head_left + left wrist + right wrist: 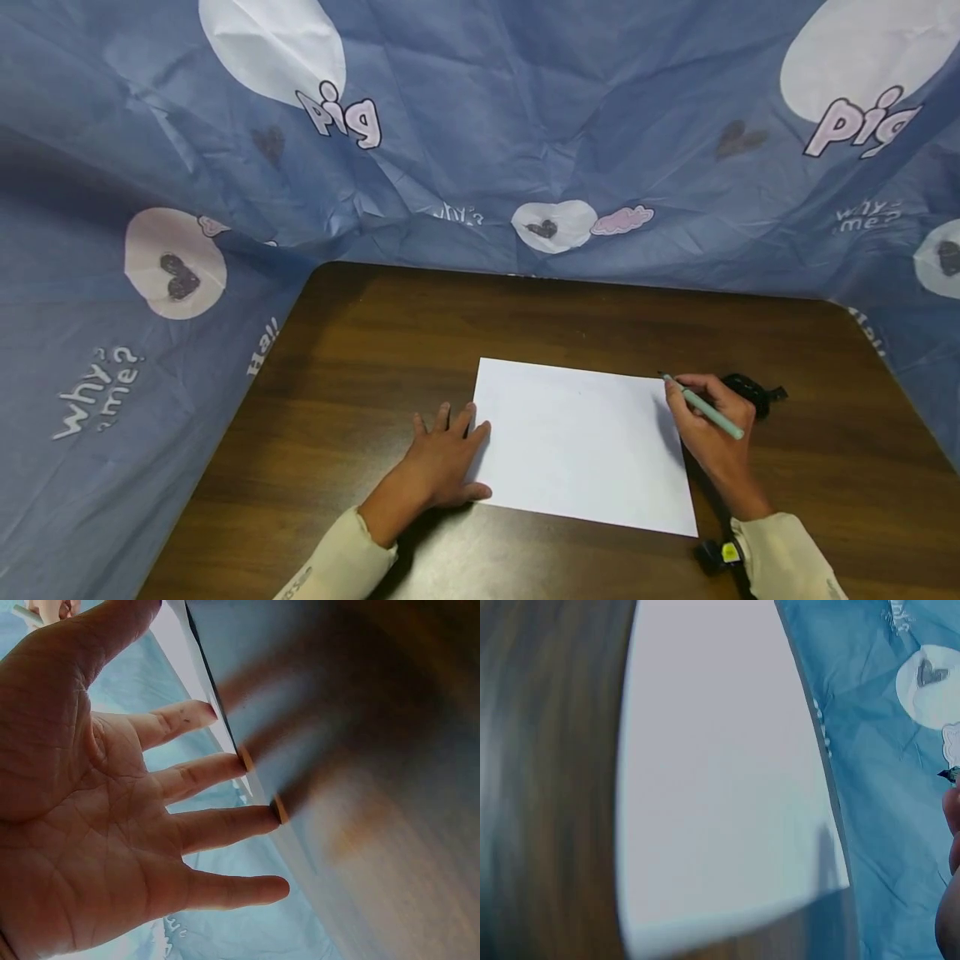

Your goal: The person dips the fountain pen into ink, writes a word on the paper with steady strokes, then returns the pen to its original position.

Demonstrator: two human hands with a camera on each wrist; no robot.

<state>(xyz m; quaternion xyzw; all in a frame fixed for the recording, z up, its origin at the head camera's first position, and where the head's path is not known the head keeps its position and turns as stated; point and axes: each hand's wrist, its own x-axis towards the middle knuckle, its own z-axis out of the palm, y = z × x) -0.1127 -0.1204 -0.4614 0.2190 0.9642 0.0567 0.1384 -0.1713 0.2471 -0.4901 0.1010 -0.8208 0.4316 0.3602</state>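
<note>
A plain white sheet of paper [581,450] lies on the brown wooden table. My left hand [442,467] is spread palm down at its left edge, with fingertips and thumb over the margin. In the left wrist view the fingers of that hand [97,810] are straight and apart. My right hand [716,437] pinches a pale green pen [712,412] between thumb and fingers, its dark tip pointing up and left near the sheet's far right corner. At the right wrist view's edge, only the pen's dark tip [950,775] and parts of some fingers show.
Just behind my right hand sits a black object [757,395], partly hidden by it. A small black item with a yellow patch [729,552] is by the right sleeve. Blue printed cloth [465,108] hangs around the far side and both sides of the table [420,333].
</note>
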